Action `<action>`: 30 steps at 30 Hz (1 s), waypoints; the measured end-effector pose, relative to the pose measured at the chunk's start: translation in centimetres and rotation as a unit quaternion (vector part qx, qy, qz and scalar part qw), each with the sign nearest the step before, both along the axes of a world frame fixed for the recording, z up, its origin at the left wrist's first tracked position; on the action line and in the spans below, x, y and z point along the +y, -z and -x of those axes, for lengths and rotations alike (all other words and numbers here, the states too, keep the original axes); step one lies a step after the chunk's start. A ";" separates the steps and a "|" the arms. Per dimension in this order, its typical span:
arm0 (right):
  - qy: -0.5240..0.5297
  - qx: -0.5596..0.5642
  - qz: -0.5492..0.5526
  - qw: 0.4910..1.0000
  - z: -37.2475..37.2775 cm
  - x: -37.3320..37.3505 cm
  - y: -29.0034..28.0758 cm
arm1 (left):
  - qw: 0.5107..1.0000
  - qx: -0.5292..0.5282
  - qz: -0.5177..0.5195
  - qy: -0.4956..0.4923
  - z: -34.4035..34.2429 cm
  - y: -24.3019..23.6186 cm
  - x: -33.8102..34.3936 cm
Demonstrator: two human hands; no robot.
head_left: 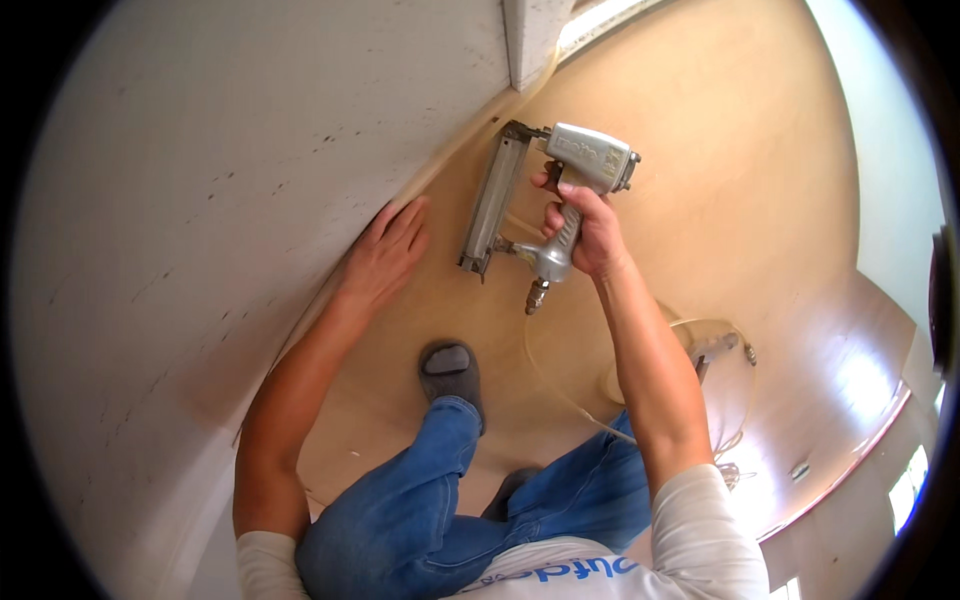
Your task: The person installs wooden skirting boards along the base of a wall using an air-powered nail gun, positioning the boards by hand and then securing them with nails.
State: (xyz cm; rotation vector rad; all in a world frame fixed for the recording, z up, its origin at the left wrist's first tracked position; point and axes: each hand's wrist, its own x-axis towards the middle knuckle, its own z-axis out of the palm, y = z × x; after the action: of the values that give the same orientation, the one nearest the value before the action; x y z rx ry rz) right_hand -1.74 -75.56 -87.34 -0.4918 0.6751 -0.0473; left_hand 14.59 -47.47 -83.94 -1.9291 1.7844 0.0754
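Observation:
My right hand (590, 225) grips the handle of a silver pneumatic nail gun (560, 190). Its nose points at the thin wooden trim strip (440, 165) that runs along the foot of the white wall (230, 170). The gun's long magazine hangs down beside the handle. My left hand (385, 255) lies flat with fingers together, pressing on the trim strip where it meets the wall, a little nearer to me than the gun's nose. A thin clear air hose (560, 390) runs from the gun's base back past my legs.
The floor is light wood (720, 180). My foot in a grey shoe (450, 375) and my legs in blue jeans are below the hands. A wall corner (530, 45) juts out at the top. A second tool (715, 345) with coiled hose lies on the floor at right.

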 end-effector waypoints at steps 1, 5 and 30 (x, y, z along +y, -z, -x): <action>0.002 0.000 -0.001 1.000 -0.2 -0.1 0.0 | 1.000 0.022 -0.021 -0.002 -0.4 -0.3 -1.8; 0.009 0.007 -0.015 1.000 -0.5 0.1 -0.1 | 0.999 0.020 0.042 0.008 -1.3 1.7 -5.8; 0.039 -0.027 -0.007 0.999 0.0 -0.2 0.7 | 0.989 0.116 0.078 -0.047 -0.6 2.8 -4.7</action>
State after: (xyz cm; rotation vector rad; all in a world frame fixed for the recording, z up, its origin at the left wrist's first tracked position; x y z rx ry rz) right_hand -1.77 -75.80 -88.04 -0.4481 0.6415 -0.1288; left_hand 15.24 -52.12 -86.74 -2.1928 1.8939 0.2058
